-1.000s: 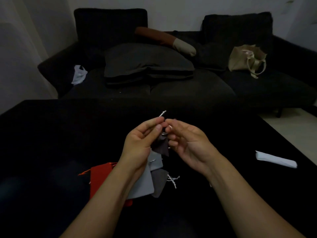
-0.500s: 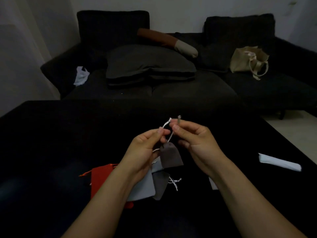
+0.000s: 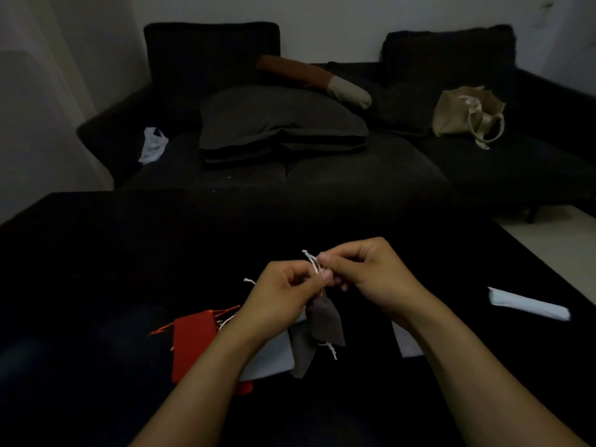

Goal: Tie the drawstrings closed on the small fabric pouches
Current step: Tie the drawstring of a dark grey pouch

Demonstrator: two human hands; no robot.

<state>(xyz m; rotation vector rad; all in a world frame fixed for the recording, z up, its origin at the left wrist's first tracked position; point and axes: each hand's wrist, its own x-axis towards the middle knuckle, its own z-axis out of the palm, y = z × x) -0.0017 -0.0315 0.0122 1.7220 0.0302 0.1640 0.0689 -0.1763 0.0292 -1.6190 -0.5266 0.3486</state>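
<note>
A small dark grey pouch (image 3: 324, 321) hangs from its white drawstring (image 3: 312, 260) above the black table (image 3: 96, 253). My left hand (image 3: 283, 295) pinches one string end, and a loose tip sticks out to its left. My right hand (image 3: 367, 272) pinches the other end just above, its fingers curled. Under my hands lie a red pouch (image 3: 193, 343) with orange strings, a light grey pouch (image 3: 274, 356) and another dark grey pouch (image 3: 301, 356) with a white knot.
A white flat item (image 3: 529, 306) lies on the table at right, another pale piece (image 3: 408, 345) under my right forearm. Beyond the table stands a dark sofa (image 3: 354, 175) with cushions, a beige tote bag (image 3: 467, 114) and a white plastic bag (image 3: 153, 145).
Both hands have turned and closed together over the strings. The hanging pouch dropped slightly and swung right. One string end now pokes out left of my left hand.
</note>
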